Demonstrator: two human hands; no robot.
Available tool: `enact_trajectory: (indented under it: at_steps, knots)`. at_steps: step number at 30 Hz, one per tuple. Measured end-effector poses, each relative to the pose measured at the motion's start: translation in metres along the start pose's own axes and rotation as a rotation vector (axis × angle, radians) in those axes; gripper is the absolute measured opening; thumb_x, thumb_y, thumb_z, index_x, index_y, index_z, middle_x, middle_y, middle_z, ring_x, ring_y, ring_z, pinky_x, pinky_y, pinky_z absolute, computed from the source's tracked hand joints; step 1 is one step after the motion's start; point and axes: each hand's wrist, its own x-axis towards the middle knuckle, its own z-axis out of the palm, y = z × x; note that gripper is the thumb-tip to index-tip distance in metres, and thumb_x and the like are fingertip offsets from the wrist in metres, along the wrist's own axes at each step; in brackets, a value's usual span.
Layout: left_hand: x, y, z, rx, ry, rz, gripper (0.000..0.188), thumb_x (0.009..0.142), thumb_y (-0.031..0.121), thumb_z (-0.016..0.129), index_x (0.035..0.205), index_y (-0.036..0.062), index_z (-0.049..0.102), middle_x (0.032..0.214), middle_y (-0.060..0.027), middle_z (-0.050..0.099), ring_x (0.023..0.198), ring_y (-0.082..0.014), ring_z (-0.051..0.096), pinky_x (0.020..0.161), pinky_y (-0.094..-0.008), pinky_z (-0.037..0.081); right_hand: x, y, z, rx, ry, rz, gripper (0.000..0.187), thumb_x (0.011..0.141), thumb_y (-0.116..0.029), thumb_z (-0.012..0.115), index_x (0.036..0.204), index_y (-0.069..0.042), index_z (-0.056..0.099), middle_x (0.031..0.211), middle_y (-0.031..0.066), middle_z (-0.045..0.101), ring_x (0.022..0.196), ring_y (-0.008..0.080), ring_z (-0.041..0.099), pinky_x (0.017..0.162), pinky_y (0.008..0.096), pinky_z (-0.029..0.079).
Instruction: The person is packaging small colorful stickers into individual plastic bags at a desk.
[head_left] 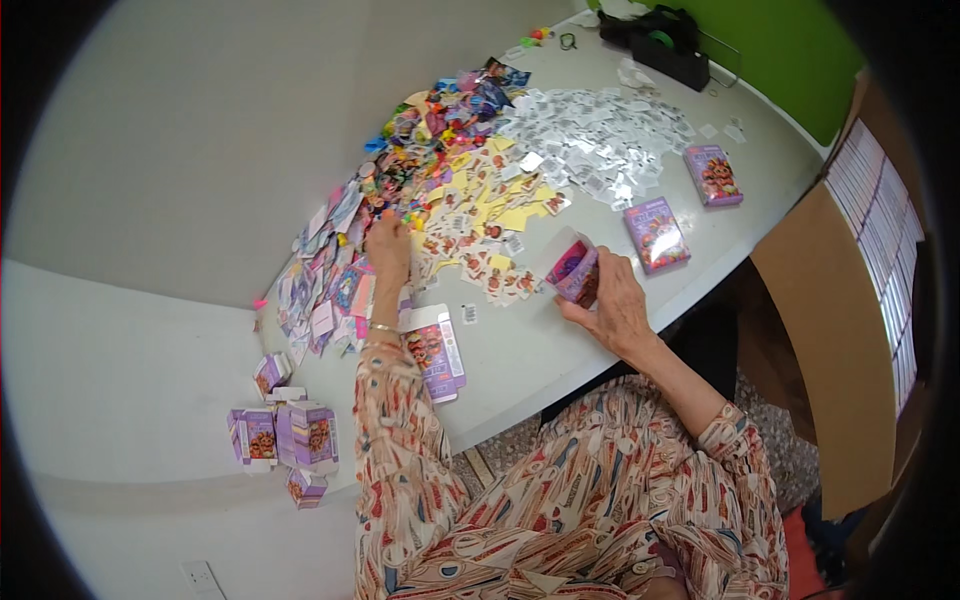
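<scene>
My right hand (618,305) grips a small purple cardboard box (577,283), tilted, with its top flap up and something purple and pink inside. At the edge of a heap of small colourful trinkets (440,125), my left hand (388,248) reaches down with fingers bent together. Whatever its fingertips pinch is too small to make out. Beside my left forearm lies a flattened purple carton (432,355). Yellow-backed and white picture stickers (490,225) spread between my hands. Two closed purple boxes, one nearer (657,236) and one farther (714,176), lie right of my right hand.
Silvery-white little packets (600,135) cover the table's far middle. Pastel cards (318,280) lie along the wall on the left. Several purple boxes (290,430) are piled at lower left. A black tape dispenser (670,58) stands at the back. An open brown carton (830,350) with packed rows is at right.
</scene>
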Motion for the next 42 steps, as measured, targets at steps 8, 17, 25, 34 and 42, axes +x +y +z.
enact_trajectory:
  at_steps: [8,17,25,34,42]
  knots:
    - [-0.042,0.224,-0.094,-0.666,-0.184,0.301,0.012,0.080,0.006,0.070,0.091,0.0019,0.066,0.088,-0.0094,0.066,0.079,-0.0237,0.063,0.069,-0.0306,0.049,0.002,0.010,-0.003,0.031,0.006,0.031,0.100,0.062,-0.028,0.084,0.136,0.004,0.025,0.115,0.0206,0.050,0.101,0.0365,0.051,0.083,0.0418,0.047]
    - [-0.078,0.229,-0.085,-0.744,-0.200,0.018,0.019,0.087,0.006,0.064,0.105,0.0017,0.064,0.095,-0.0080,0.063,0.081,-0.0185,0.063,0.070,-0.0263,0.049,0.009,0.007,-0.014,-0.034,-0.094,0.015,0.108,0.060,-0.032,0.085,0.141,0.000,0.021,0.107,0.0166,0.052,0.092,0.0332,0.057,0.074,0.0400,0.050]
    - [-0.075,0.219,-0.057,-1.349,-0.796,-0.519,0.025,0.091,0.015,0.062,0.112,0.0025,0.061,0.091,-0.0033,0.066,0.079,-0.0083,0.059,0.068,-0.0232,0.047,0.012,0.010,-0.018,-0.052,-0.114,-0.105,0.096,0.058,-0.029,0.085,0.136,-0.010,0.031,0.108,0.0147,0.053,0.087,0.0334,0.060,0.069,0.0401,0.050]
    - [-0.091,0.240,-0.064,-0.618,-0.322,0.303,0.037,0.093,0.012,0.059,0.128,0.0027,0.055,0.104,-0.0083,0.066,0.083,-0.0156,0.059,0.080,-0.0297,0.048,0.016,0.012,-0.012,0.135,-0.066,-0.040,0.093,0.060,-0.027,0.082,0.129,0.007,0.030,0.096,0.0186,0.055,0.086,0.0355,0.058,0.074,0.0420,0.048]
    - [-0.088,0.239,-0.056,-1.069,-0.534,-0.202,0.024,0.088,0.010,0.063,0.109,-0.0012,0.066,0.097,-0.0119,0.070,0.085,-0.0136,0.065,0.076,-0.0264,0.051,0.015,0.011,-0.015,0.177,-0.104,-0.045,0.093,0.062,-0.026,0.081,0.133,0.004,0.030,0.103,0.0222,0.057,0.089,0.0378,0.061,0.074,0.0417,0.051]
